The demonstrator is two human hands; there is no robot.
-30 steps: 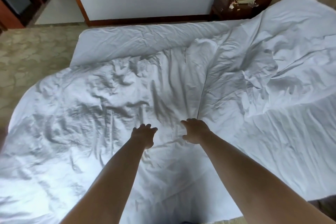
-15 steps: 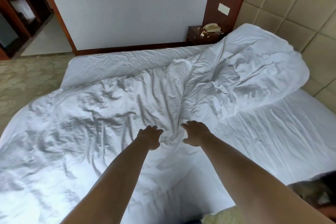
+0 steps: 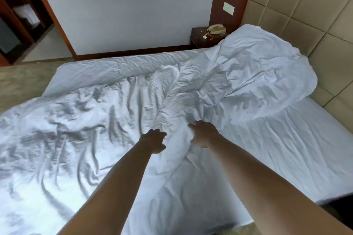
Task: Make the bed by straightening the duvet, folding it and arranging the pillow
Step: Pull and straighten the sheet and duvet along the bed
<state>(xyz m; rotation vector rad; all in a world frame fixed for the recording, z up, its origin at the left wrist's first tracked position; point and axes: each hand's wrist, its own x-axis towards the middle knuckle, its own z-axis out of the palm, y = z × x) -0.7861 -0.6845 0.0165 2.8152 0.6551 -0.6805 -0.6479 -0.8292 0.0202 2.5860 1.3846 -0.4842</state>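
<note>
Padded headboard (image 3: 315, 25) now shows at two o'clock; both hands, left hand (image 3: 152, 140) and right hand (image 3: 204, 133), have bunched duvet (image 3: 95, 120) inward (grips unclear), straightening barely begun.

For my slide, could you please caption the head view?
Both hands, left hand and right hand, reach onto a rumpled white duvet.
</note>
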